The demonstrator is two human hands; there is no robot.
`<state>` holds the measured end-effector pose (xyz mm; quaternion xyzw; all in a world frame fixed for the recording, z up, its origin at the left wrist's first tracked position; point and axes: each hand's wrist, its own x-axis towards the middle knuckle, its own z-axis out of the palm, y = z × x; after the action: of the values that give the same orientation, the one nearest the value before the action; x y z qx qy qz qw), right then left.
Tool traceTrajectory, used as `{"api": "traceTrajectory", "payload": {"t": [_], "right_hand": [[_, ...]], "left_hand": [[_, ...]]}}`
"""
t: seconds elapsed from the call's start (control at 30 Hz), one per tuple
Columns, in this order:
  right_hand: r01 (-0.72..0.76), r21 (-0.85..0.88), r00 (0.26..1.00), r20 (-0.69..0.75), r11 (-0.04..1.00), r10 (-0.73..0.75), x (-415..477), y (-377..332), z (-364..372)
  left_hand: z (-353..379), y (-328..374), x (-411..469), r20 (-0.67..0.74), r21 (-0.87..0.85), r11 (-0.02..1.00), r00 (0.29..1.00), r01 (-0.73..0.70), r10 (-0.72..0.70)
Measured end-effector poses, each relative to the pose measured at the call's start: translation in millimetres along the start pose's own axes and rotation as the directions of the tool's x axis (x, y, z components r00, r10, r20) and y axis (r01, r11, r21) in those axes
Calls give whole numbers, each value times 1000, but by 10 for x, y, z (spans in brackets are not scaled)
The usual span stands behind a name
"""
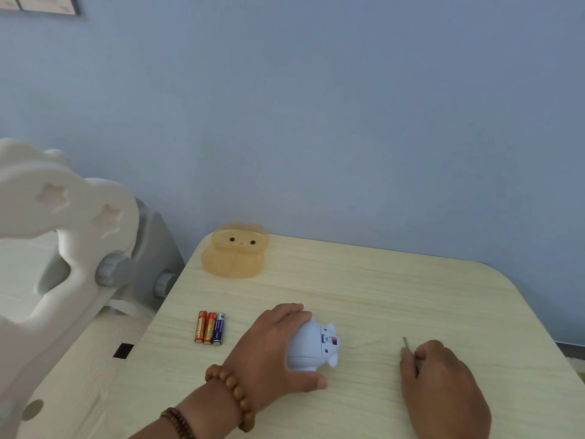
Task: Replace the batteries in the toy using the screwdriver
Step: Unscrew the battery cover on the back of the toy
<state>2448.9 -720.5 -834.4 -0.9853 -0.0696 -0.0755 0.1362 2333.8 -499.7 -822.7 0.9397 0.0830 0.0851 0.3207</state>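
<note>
While clasping pale blue plastic toy (311, 345) in left hand (269, 343), pinching thin metal screwdriver (406, 342) with right hand (443, 384); apparently yet to unscrew anything or fit three orange and blue AAA batteries (209, 327).

Screwdriver (405, 342): only the thin metal tip shows, the handle is hidden inside the right hand (443, 384) pinching it. Toy (311, 343): left side covered by the left hand (272, 346) gripping it. Right wrist and the table's (380, 296) near edge cut off at the bottom. Batteries (209, 327): print too small to read. White plastic frame (47, 232) at far left is blurred and cropped by the edge.
</note>
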Motion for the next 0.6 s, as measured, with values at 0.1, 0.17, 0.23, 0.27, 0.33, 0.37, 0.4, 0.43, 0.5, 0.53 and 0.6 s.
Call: {"api": "traceTrajectory", "payload": {"t": [0.1, 0.17, 0.23, 0.27, 0.33, 0.37, 0.4, 0.43, 0.5, 0.53, 0.6], "right_hand": [[134, 15, 990, -45, 991, -134, 75, -57, -216], [371, 238, 924, 1, 898, -382, 73, -126, -331], [418, 490, 798, 204, 764, -567, 51, -256, -359], [400, 555, 735, 282, 730, -617, 30, -312, -322], [360, 630, 689, 318, 689, -651, -8, -391, -204], [319, 666, 704, 310, 675, -639, -32, -417, -160], [269, 693, 731, 305, 668, -610, -49, -429, -131], [223, 714, 755, 304, 663, -581, -58, -435, -110], [163, 735, 777, 315, 658, -544, -76, -448, -103], [157, 740, 780, 313, 654, -542, -80, -452, -108], [167, 743, 778, 305, 648, -550, -82, -452, -119]], "left_hand": [[-2, 3, -5, 5, -12, 1000, 1000, 5, -5], [-5, 4, 3, 14, 2, 1000, 1000, 7, -7], [-10, -7, 14, 19, 20, 1000, 1000, -4, 3], [-16, -9, 16, 25, 32, 999, 1000, -12, 11], [-26, -19, 22, 46, 49, 999, 999, -14, 12], [-28, -23, 25, 61, 48, 999, 998, -10, 7], [-33, -20, 27, 79, 44, 999, 997, -3, 0], [-40, -11, 28, 96, 40, 999, 995, 7, -10], [-46, 31, 31, 95, 24, 999, 994, 42, -44], [-47, 68, 34, 70, -4, 997, 995, 73, -72], [-41, 144, 48, -2, -69, 990, 992, 124, -124]]}}
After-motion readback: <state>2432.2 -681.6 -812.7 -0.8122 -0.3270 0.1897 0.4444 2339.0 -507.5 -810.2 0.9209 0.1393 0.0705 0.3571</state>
